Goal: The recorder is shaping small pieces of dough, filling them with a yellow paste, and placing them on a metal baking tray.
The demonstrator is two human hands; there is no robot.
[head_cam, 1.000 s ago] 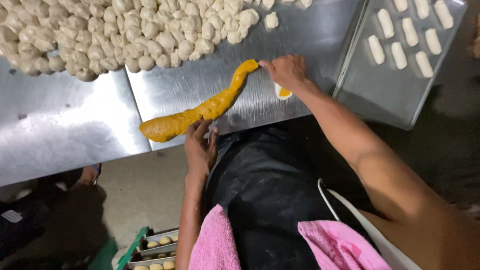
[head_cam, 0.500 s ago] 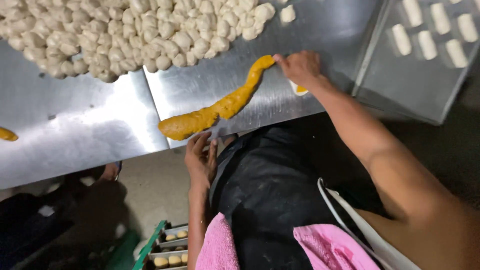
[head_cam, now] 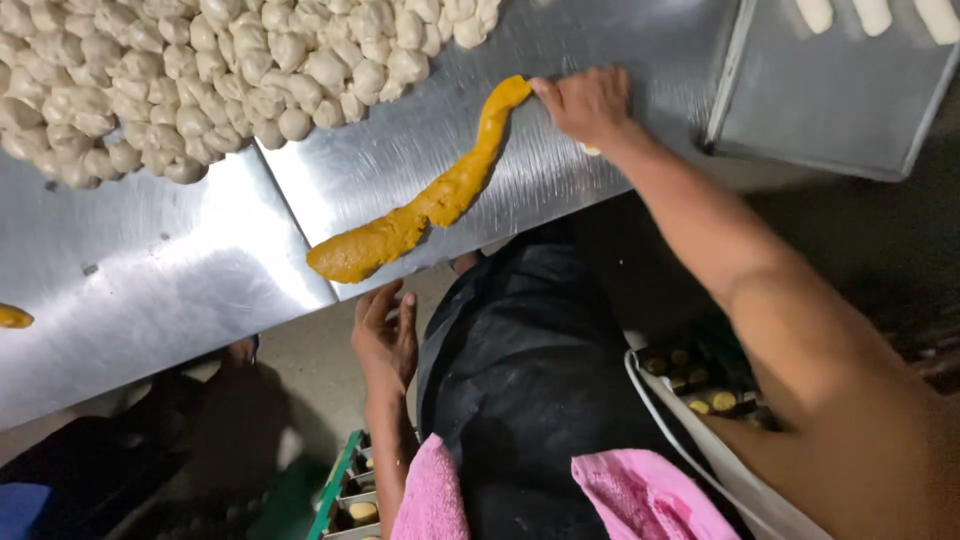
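A long yellow-orange rope of dough (head_cam: 430, 195) lies slantwise across the steel table (head_cam: 150, 270). My right hand (head_cam: 588, 103) rests at its far, thin end, fingers touching the tip, with a small yellow piece partly hidden under the palm. My left hand (head_cam: 385, 335) hangs below the table's near edge, just under the thick end of the rope, fingers apart and holding nothing. A big heap of pale dough balls (head_cam: 220, 70) covers the far left of the table.
A steel tray (head_cam: 840, 100) with pale dough logs (head_cam: 872, 14) sits at the far right. A small orange lump (head_cam: 14, 317) lies at the left edge. Below the table are a green crate (head_cam: 345, 490) of filled pieces, a black apron and pink cloth (head_cam: 640, 495).
My left hand has dropped from the thick end of the dough rope to below the table edge. The view has shifted, so table and rope sit lower-right in frame.
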